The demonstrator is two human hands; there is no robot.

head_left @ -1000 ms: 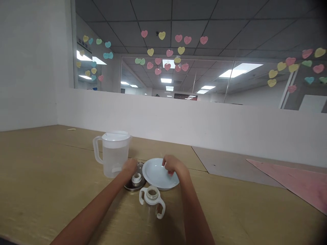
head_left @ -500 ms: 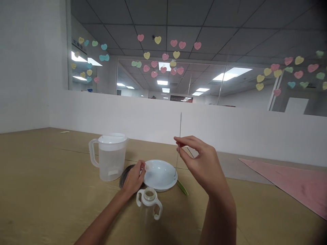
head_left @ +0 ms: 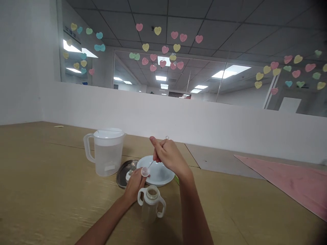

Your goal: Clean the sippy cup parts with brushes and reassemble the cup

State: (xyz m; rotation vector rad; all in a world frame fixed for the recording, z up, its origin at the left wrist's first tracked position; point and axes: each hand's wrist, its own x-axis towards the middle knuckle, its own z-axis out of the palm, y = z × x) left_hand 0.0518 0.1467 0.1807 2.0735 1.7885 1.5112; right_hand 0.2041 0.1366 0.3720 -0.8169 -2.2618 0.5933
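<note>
My left hand (head_left: 134, 186) grips a small round translucent piece (head_left: 145, 172) with concentric rings, its face turned up towards me. My right hand (head_left: 170, 154) is closed on a thin metal rod (head_left: 151, 164) with a small loop at its upper end. The rod slants down so that its lower end meets or nearly meets the round piece; whether it enters cannot be made out. Both hands are over the left part of a white dish (head_left: 163, 177). Nearer to me stands a clear baby bottle (head_left: 150, 209) with two white handles and an uncovered mouth.
A lidded translucent pitcher (head_left: 108, 153) stands at the left, partly filled. Behind my left hand, a dark metal tray (head_left: 120, 178) holds a white ring-like part (head_left: 128, 176) and a clear dome (head_left: 133, 165). A green strip (head_left: 176, 179) shows beside the dish. Pink sheet (head_left: 286, 180) lies right.
My right hand has moved left and turned over, bringing the rod from upright at the dish's right side to a slant at the round piece. My left hand has tilted that piece into view.
</note>
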